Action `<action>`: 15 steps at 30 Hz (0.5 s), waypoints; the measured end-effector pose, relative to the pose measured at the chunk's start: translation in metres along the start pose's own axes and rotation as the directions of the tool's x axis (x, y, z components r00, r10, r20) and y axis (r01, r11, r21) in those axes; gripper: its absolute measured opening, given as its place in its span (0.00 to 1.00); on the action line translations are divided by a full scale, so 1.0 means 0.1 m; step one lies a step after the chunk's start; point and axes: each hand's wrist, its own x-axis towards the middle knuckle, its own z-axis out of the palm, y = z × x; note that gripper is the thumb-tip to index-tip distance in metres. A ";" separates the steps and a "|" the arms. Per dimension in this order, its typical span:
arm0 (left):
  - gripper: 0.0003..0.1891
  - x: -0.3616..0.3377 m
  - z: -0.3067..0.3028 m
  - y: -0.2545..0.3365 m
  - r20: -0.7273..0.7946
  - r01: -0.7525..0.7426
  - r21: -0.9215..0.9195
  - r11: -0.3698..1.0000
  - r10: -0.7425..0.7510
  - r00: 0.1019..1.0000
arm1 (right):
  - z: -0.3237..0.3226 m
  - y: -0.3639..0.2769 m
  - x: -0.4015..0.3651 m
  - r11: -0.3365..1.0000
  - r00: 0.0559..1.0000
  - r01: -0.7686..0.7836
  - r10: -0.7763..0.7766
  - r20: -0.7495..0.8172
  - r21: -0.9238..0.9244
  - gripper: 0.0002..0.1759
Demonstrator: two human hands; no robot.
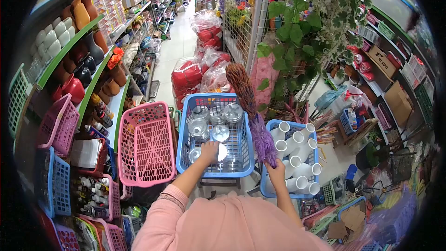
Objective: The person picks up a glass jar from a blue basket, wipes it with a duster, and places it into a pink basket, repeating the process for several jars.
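My left hand (210,151) reaches into a blue plastic basket (184,132), its fingers curled at a clear glass jar (225,152). Several more round glass jars lie around it, one of them a glass jar (220,133) just beyond my fingers. My right hand (276,169) is closed on the lower end of a purple bunch of dried stems (262,142). The bunch leans up and away, brown at its far end, between the jar basket and a second blue basket (268,189). That one holds several white vases (293,143) lying tilted.
To the left is a pink basket (146,151). Shelves at the left carry brown vases (80,13) and bottles. Red bundles in clear plastic (187,75) stand on the aisle floor ahead. A white wire rack (260,23) with hanging leaves (296,32) rises at the right.
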 end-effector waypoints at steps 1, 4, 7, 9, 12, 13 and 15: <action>0.36 0.02 0.01 0.01 0.041 0.038 -0.039 0.999 -0.037 0.999 | -0.03 0.01 -0.02 1.000 1.000 0.003 -0.003 -0.008 -0.003 0.12; 0.45 0.00 -0.21 -0.01 0.127 0.092 -0.101 0.991 -0.078 0.989 | -0.10 0.04 -0.06 0.998 0.998 0.062 -0.062 -0.027 0.030 0.10; 0.49 -0.12 -0.51 -0.02 0.047 0.148 -0.305 0.941 -0.140 0.989 | -0.15 0.11 -0.10 0.975 0.987 -0.158 0.156 0.025 0.159 0.09; 0.50 -0.14 -0.56 -0.08 -0.044 0.157 -0.464 0.872 -0.200 0.979 | -0.16 0.13 -0.11 0.968 0.983 -0.183 0.174 0.065 0.173 0.09; 0.43 -0.19 -0.67 -0.12 -0.062 0.033 -0.963 0.267 -0.337 0.939 | -0.13 0.06 -0.14 0.980 0.977 -0.183 0.174 0.125 0.071 0.11; 0.43 -0.19 -0.72 -0.17 -0.068 0.029 -0.963 0.268 -0.345 0.936 | -0.12 0.05 -0.14 0.982 0.977 -0.176 0.166 0.132 0.071 0.11; 0.35 -0.23 -0.81 -0.30 0.092 -0.013 -0.872 -0.490 -0.189 0.978 | -0.08 0.04 -0.15 0.989 0.968 -0.123 0.101 0.231 0.086 0.12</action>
